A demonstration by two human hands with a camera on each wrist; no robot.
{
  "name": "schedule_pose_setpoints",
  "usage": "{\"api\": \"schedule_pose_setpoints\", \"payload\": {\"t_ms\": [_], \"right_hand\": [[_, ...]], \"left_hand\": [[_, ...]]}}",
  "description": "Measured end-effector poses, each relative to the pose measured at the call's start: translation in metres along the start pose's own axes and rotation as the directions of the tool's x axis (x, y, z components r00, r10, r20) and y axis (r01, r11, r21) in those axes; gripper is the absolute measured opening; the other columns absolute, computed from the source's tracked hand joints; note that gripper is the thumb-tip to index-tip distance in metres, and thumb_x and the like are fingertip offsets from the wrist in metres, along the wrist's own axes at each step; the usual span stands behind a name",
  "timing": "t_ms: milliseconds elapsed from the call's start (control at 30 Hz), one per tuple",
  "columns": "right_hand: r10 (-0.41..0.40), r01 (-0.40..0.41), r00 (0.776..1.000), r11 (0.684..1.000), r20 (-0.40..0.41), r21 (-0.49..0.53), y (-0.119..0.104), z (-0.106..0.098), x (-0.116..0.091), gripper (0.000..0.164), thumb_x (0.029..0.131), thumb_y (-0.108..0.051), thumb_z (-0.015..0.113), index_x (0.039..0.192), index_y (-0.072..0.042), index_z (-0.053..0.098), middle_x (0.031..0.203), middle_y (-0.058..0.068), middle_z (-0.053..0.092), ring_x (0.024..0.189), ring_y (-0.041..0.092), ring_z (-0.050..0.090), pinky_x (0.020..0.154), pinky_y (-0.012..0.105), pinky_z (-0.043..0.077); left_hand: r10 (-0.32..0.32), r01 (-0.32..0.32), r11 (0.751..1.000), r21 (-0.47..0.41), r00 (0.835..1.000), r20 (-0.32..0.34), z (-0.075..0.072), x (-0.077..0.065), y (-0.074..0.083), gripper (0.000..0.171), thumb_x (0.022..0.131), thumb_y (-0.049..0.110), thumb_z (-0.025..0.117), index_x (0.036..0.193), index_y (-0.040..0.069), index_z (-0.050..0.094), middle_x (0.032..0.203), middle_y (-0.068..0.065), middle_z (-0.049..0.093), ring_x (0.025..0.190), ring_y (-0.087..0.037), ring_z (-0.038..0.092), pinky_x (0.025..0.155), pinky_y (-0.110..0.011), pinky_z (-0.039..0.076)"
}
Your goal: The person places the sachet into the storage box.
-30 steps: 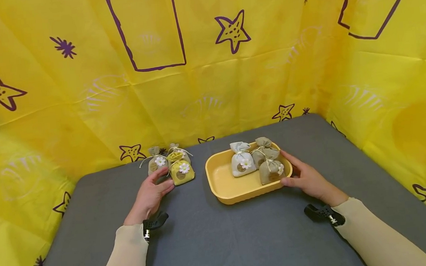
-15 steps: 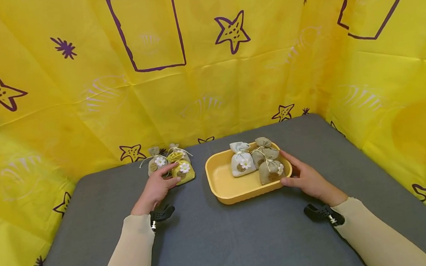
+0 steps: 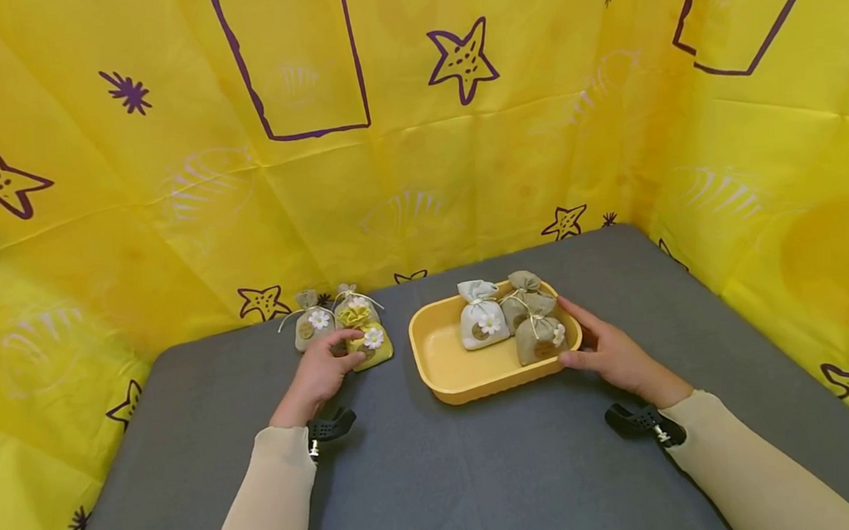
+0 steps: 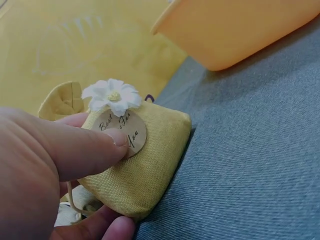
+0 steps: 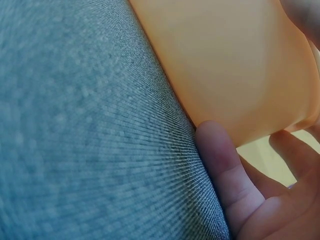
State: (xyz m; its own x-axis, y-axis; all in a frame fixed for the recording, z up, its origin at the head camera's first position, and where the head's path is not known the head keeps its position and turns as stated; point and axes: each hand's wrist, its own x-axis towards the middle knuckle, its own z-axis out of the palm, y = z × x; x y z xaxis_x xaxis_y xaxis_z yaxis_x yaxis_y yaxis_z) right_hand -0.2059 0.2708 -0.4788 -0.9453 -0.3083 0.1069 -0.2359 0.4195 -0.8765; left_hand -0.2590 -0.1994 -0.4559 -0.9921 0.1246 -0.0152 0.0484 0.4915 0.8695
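My left hand (image 3: 318, 375) pinches a small yellow drawstring sachet (image 3: 376, 354), thumb on its round paper label and fingers round the back. In the left wrist view the sachet (image 4: 160, 145) carries a white fabric daisy, its base close to the cloth. Two grey-beige sachets stand beside it, one to the left (image 3: 306, 334) and one behind (image 3: 373, 311). My right hand (image 3: 615, 358) holds the right end of a yellow-orange tray (image 3: 434, 391), thumb at the near rim. Inside the tray are a pale white sachet (image 3: 478, 327) and two olive-beige sachets, the nearer one (image 3: 535, 344) leaning at the right.
A grey cloth (image 3: 456, 479) covers the table. Yellow curtains (image 3: 417, 174) printed with starfish hang behind and at the sides, close to the table's far edge. The tray's left half shows a bare floor. Black camera straps (image 3: 332, 426) sit at both wrists.
My left hand has moved right from the grey-beige sachet to the yellow one and taken hold of it; that sachet has tilted and shifted slightly right. The right hand and tray stay put.
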Motion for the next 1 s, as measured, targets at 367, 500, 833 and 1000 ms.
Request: {"api": "schedule_pose_setpoints", "payload": {"t_ms": [367, 500, 833, 1000], "right_hand": [[-0.002, 0.002, 1.0, 1.0, 0.001, -0.01, -0.001, -0.002, 0.0, 0.09, 0.092, -0.028, 0.074, 0.161, -0.021, 0.017, 0.163, 0.012, 0.018, 0.143, 0.038, 0.028, 0.106, 0.057, 0.033], [0.005, -0.005, 1.0, 1.0, -0.001, -0.011, -0.001, -0.001, -0.001, 0.09, 0.092, -0.029, 0.074, 0.161, -0.02, 0.017, 0.163, 0.012, 0.018, 0.143, 0.038, 0.027, 0.106, 0.057, 0.032], [-0.005, 0.005, 1.0, 1.0, 0.004, -0.001, -0.001, 0.0, -0.001, 0.089, 0.092, -0.024, 0.074, 0.161, -0.018, 0.017, 0.162, 0.014, 0.019, 0.142, 0.039, 0.029, 0.106, 0.056, 0.032], [-0.004, 0.004, 1.0, 1.0, 0.004, -0.01, -0.001, 0.0, 0.0, 0.09, 0.092, -0.025, 0.074, 0.161, -0.018, 0.017, 0.162, 0.015, 0.019, 0.142, 0.039, 0.03, 0.105, 0.056, 0.033]], "left_hand": [[-0.018, 0.019, 0.998, 0.058, 1.0, -0.018, 0.01, -0.011, 0.005, 0.026, 0.088, 0.01, 0.077, 0.114, 0.013, 0.07, 0.108, -0.009, 0.064, 0.085, -0.024, 0.057, 0.069, -0.034, 0.045], [-0.028, 0.031, 0.998, 0.06, 0.999, -0.041, 0.014, -0.016, 0.008, 0.025, 0.088, 0.01, 0.077, 0.112, 0.014, 0.07, 0.108, -0.009, 0.064, 0.085, -0.024, 0.057, 0.068, -0.035, 0.045], [-0.018, 0.023, 0.998, 0.063, 0.997, -0.068, 0.021, -0.023, 0.009, 0.024, 0.086, 0.007, 0.078, 0.108, 0.012, 0.071, 0.101, -0.007, 0.065, 0.077, -0.023, 0.056, 0.062, -0.034, 0.045], [-0.029, 0.032, 0.998, 0.045, 0.997, -0.073, 0.021, -0.023, 0.007, 0.023, 0.084, 0.008, 0.078, 0.106, 0.013, 0.071, 0.1, -0.006, 0.065, 0.076, -0.023, 0.056, 0.061, -0.034, 0.044]]}}
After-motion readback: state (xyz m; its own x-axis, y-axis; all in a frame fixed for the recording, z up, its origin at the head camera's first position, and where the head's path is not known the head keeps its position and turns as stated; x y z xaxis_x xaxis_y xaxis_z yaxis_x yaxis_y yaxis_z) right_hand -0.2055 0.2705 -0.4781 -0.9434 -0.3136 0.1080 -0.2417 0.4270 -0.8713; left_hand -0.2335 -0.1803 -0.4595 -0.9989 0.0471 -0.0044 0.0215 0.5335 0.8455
